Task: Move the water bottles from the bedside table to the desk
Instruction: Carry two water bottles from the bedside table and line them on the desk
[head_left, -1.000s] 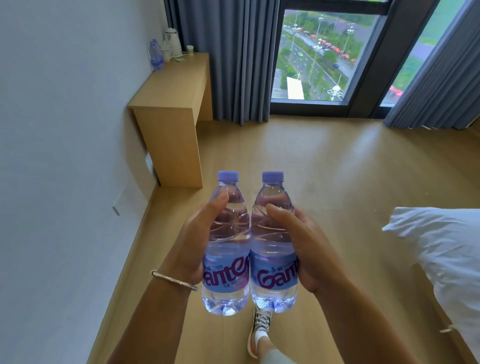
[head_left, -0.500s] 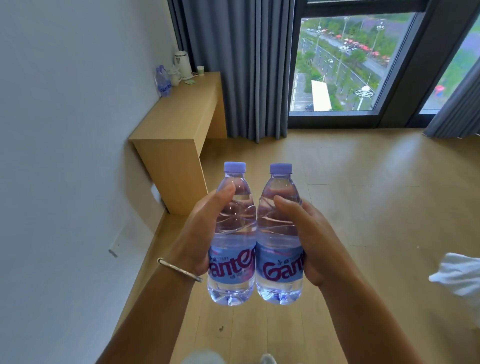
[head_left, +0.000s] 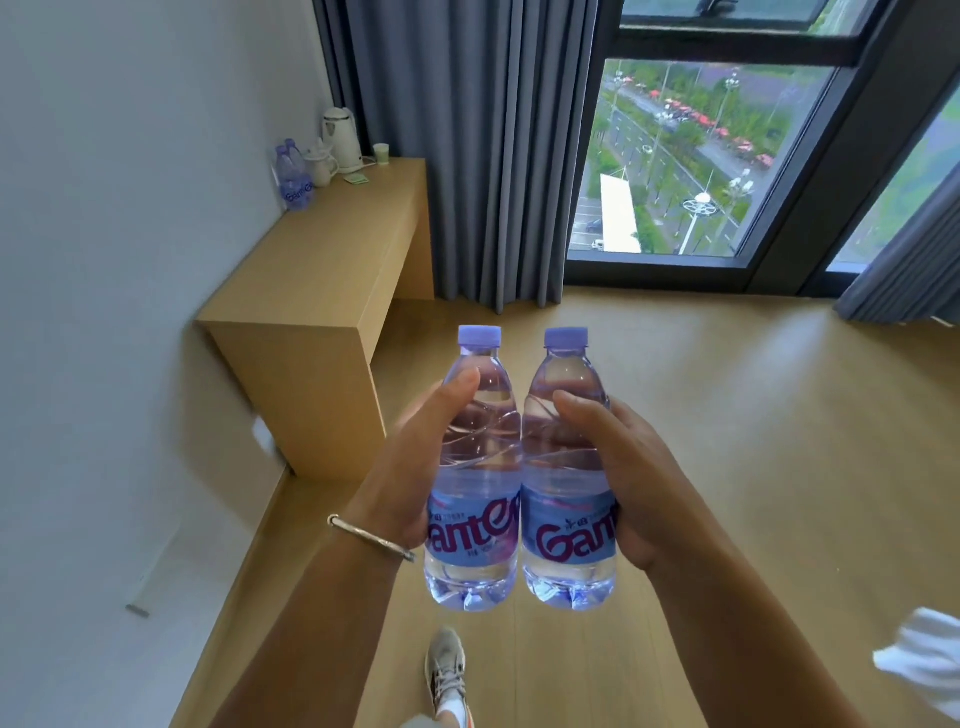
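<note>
I carry two clear water bottles with purple caps and blue labels, upright and side by side at chest height. My left hand (head_left: 415, 467) grips the left bottle (head_left: 475, 467) around its middle. My right hand (head_left: 631, 478) grips the right bottle (head_left: 563, 467) the same way. The two bottles touch along their sides. The wooden desk (head_left: 332, 275) stands ahead on the left against the white wall, beyond the bottles. Two more bottles of the same kind (head_left: 293, 176) stand at its far end.
A white kettle (head_left: 343, 137), a small white jug and a paper cup (head_left: 382, 154) sit at the desk's far end near the grey curtain (head_left: 483, 145). Wooden floor stretches ahead to a large window. White bedding (head_left: 924, 670) shows at lower right. My shoe (head_left: 447, 670) is below.
I have walked forward: the desk and window are closer and larger, and the bedding has slid toward the lower right edge. Both hands keep the same hold on the bottles.
</note>
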